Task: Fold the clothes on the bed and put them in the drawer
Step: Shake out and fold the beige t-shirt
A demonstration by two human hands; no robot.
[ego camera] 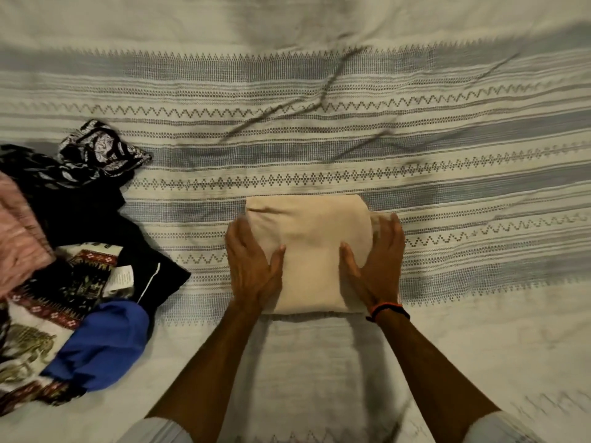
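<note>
A cream garment point(308, 251), folded into a neat square, lies on the striped bedspread point(319, 107) in the middle of the view. My left hand point(251, 263) holds its left edge, thumb on top and fingers down along the side. On the opposite edge my right hand point(377, 260) holds it the same way; its fingertips are blurred. An orange and black band point(387, 310) circles my right wrist. No drawer is in view.
A heap of unfolded clothes lies at the left: a black and white print piece point(99, 148), black fabric point(83, 212), a pink garment point(16, 238), a patterned animal-print cloth point(28, 343) and a blue garment point(105, 343). Creased bedspread stretches away to the right and beyond.
</note>
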